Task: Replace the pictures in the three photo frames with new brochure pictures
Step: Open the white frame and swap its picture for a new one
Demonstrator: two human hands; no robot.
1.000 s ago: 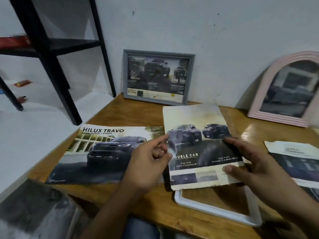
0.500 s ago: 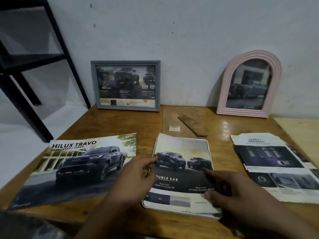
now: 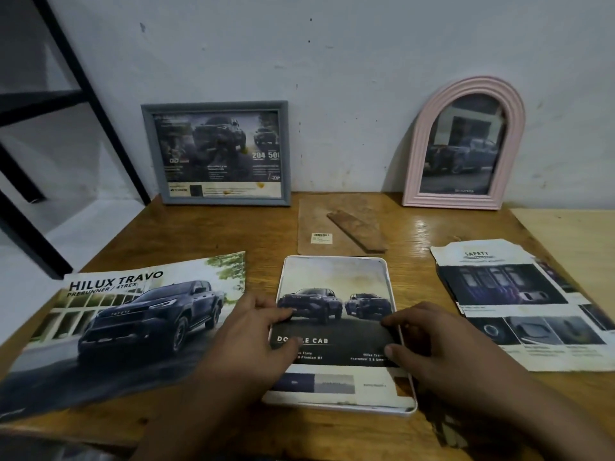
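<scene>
Brochure picture (image 3: pixel 336 314) now flat inside white frame (image 3: pixel 410 405), curled edges, both hands pressing

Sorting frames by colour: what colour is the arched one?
Pink: the arched frame, clearest in the head view.

Your wooden surface (image 3: pixel 412 227) carries a grey frame (image 3: pixel 216 154) and a pink arched frame (image 3: pixel 462 144) standing at its far edge. A brown backing board (image 3: pixel 336 224) lies behind the middle. Near the front edge lies a white frame (image 3: pixel 407 409), a Hilux brochure (image 3: pixel 126 321) toward the left edge, and a safety sheet (image 3: pixel 519 307) toward the right.
</scene>
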